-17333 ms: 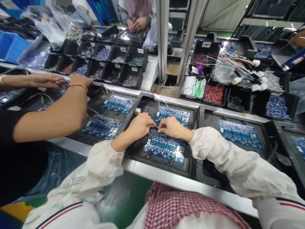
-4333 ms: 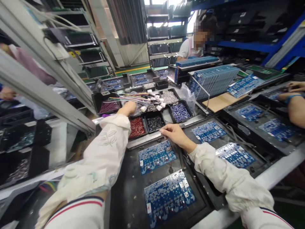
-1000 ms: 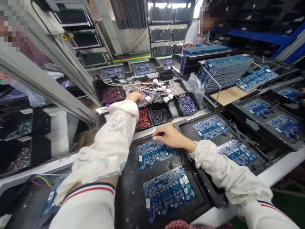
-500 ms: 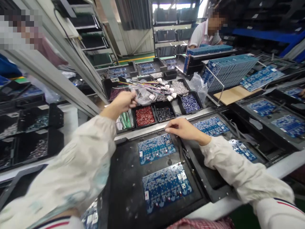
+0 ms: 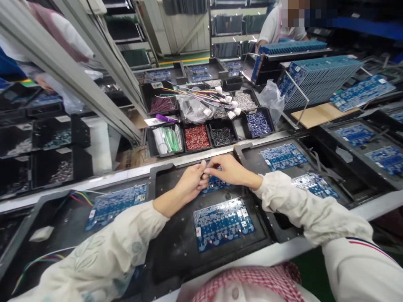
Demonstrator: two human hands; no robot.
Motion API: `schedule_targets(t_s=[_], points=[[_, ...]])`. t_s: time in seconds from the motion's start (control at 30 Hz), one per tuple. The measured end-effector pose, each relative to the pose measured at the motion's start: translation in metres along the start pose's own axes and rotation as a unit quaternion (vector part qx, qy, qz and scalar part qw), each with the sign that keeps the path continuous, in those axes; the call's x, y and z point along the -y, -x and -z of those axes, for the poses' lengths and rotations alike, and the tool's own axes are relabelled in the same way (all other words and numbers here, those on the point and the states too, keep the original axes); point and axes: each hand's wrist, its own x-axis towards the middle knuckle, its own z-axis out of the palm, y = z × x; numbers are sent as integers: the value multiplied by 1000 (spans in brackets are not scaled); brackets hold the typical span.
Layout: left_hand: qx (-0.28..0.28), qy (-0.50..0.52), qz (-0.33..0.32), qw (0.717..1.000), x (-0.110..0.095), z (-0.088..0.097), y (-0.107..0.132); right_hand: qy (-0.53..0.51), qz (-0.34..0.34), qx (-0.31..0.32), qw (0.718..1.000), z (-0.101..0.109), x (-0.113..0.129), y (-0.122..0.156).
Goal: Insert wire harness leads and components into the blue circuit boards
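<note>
My left hand and my right hand meet, fingertips together, above a blue circuit board in a black fixture tray. Both hands hide most of that board. Whatever lies between my fingertips is hidden, so I cannot tell if they hold a small part. A second blue board lies uncovered just below my hands in the same tray. Another board sits in the tray to the left, with coloured wires beside it.
Black bins of red, dark, blue and silver components line the bench beyond the trays, under a bundle of coloured wire harnesses. More boards lie in a tray to the right. A racked board stack and a co-worker stand behind.
My left hand has come back from the wire bundle to the tray and meets my right hand. The view has shifted, bringing the left board into sight and uncovering a bin of green packets.
</note>
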Motion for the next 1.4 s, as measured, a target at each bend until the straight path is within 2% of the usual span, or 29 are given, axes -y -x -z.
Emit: schedule_targets(t_s=[0.1, 0.2, 0.27, 0.37, 0.5, 0.73, 1.0, 1.07, 1.13, 1.2, 1.27, 1.33, 1.4], points=[[-34, -17, 37, 999, 4, 5, 11, 147, 27, -3, 989, 11, -13, -4], [-21, -39, 98, 994, 13, 9, 26, 326, 72, 44, 941, 12, -31, -6], [-3, -52, 112, 992, 20, 11, 33, 393, 83, 70, 913, 7, -42, -6], [17, -65, 94, 993, 25, 13, 36, 418, 74, 71, 902, -1, -50, -6], [12, -71, 51, 996, 27, 17, 35, 427, 76, 76, 898, -3, -53, -5], [5, -47, 40, 998, 29, 20, 37, 460, 107, 88, 877, -1, -51, -5], [-4, -45, 33, 998, 30, 20, 41, 455, 134, 117, 873, 0, -48, -9], [3, -44, 28, 999, 32, 20, 42, 437, 119, 124, 883, 2, -45, -9], [12, -38, 26, 999, 33, 18, 43, 396, 86, 104, 908, 5, -36, -4], [24, -32, 28, 999, 34, 14, 45, 315, 83, 90, 941, 8, -20, 7], [34, -35, 28, 998, 37, 7, 48, 226, 120, 100, 961, 10, -2, 24], [38, -50, 31, 998, 41, -1, 54, 187, 146, 106, 966, 10, 11, 45], [31, -67, 45, 996, 46, -6, 61, 212, 127, 82, 966, 7, 14, 68]])
